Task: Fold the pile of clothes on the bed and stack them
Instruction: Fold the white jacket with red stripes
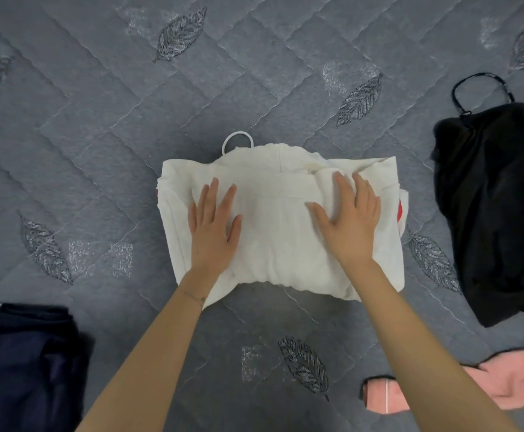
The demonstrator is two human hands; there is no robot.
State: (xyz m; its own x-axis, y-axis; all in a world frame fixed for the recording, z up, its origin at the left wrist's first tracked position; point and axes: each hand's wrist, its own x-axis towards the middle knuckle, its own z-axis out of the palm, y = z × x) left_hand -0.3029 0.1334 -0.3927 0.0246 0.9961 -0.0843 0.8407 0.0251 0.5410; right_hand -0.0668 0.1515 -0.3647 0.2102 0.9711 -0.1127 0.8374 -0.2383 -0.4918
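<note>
- Folded white fabric garment (pixel 281 219): lies as a rough rectangle at the middle of the bed; a thin white cord loop (pixel 237 141) sticks out past its far edge, and a strip of red (pixel 400 210) shows at its right side.
- Left hand (pixel 214 227): palm down on the left half of the white garment, fingers straight and slightly spread, pressing flat and gripping nothing.
- Right hand (pixel 349 218): palm down on the right half of the same garment, fingers straight, thumb out toward the centre, likewise flat and holding nothing. The two hands are apart, with bare white cloth between them.
- Grey quilted bed cover with leaf motifs (pixel 98 135): carries every item listed.
- Black garment with thin looped straps (pixel 500 198): at the right edge, near the white garment but not touching it.
- Dark navy folded clothing (pixel 27 366): at the near left corner, well apart from the white garment.
- Pink garment with dark trim (pixel 503 385): at the near right, partly behind the right forearm.
</note>
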